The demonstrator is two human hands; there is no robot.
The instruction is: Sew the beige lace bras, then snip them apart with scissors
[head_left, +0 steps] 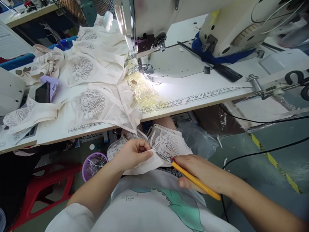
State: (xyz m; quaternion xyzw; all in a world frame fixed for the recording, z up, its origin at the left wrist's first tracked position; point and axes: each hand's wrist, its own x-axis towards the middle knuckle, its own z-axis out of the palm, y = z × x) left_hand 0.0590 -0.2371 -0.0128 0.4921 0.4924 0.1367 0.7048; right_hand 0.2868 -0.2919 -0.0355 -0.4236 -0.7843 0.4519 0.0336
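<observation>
A white lace bra [166, 141] lies across my lap, below the table's front edge. My left hand [136, 153] pinches the white fabric at the bra's middle between thumb and fingers. On the right, my right hand [193, 170] is closed around a tool with a long orange handle [196, 181] and a narrow metal tip. That tip touches or nearly touches the fabric just right of my left fingertips. More white lace bras [93, 103] are spread in a linked row on the table, with one edge hanging over the front.
A sewing machine [154, 19] with its lamp lit stands over the white table [212, 88]. A black-handled tool [227, 72] lies to its right. Below left are a purple basket [85, 169] and a red stool [48, 183]; clear plastic [200, 137] hangs right of my lap.
</observation>
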